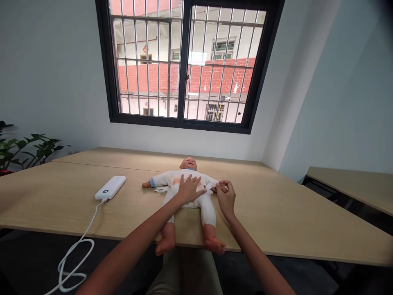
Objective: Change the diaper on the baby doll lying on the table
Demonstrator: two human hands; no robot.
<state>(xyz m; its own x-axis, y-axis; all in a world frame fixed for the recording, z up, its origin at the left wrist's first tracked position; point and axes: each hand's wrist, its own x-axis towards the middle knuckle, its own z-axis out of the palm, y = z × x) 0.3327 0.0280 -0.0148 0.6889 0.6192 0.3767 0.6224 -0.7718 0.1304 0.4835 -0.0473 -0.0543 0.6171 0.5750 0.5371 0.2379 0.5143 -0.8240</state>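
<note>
A baby doll point(188, 164) lies on its back, its head toward the window and its bare feet at the table's front edge. It wears a white outfit point(208, 209) with blue trim at the neck and one cuff. Flat on the doll's belly, with fingers spread, rests my left hand point(189, 189). My right hand point(226, 197) pinches the end of the white sleeve point(210, 180) on the doll's right-hand side in view. That arm's doll hand is mostly hidden by my fingers. The other doll arm point(146, 184) stretches out to the left.
A white power bank point(110, 187) lies on the wooden table point(276, 213) at left, its white cable point(92, 217) hanging over the front edge. A leafy plant point(33, 147) stands at far left. Beyond the table is a barred window point(181, 61); another table point(353, 180) stands right.
</note>
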